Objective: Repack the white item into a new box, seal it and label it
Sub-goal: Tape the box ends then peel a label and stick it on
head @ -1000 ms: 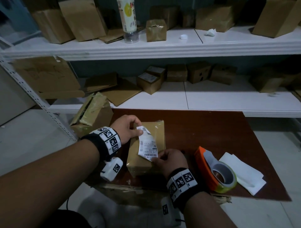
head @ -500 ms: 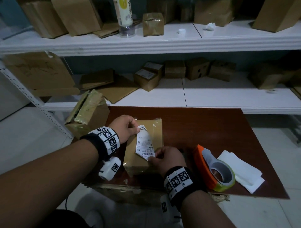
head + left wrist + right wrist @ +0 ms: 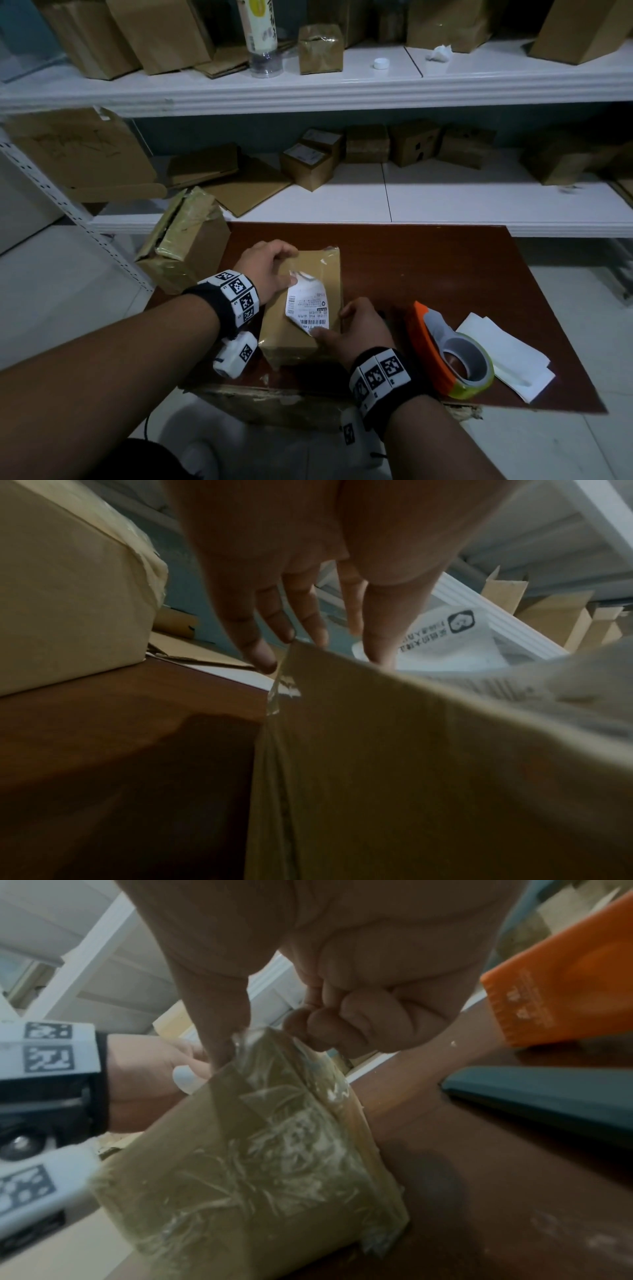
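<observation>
A brown taped box (image 3: 325,274) sits on the dark red table (image 3: 428,267). A white printed label (image 3: 306,305) lies across its top, the upper end still curled up. My left hand (image 3: 274,267) rests on the box's far left corner, fingers straight (image 3: 308,626) and thumb on the label's (image 3: 445,631) upper end. My right hand (image 3: 356,325) holds the near right corner, thumb on the label's lower end and fingers curled (image 3: 335,1026) against the box's (image 3: 257,1137) side. The white item is not visible.
An orange tape dispenser (image 3: 445,349) with a tape roll lies right of my right hand, with white backing sheets (image 3: 507,353) beyond it. An opened, crumpled old box (image 3: 185,246) stands at the table's left edge. White shelves (image 3: 445,202) behind hold several cardboard boxes.
The label has come down from a raised, arched hold to lie mostly flat on the box top. Both hands have lowered with it onto the box.
</observation>
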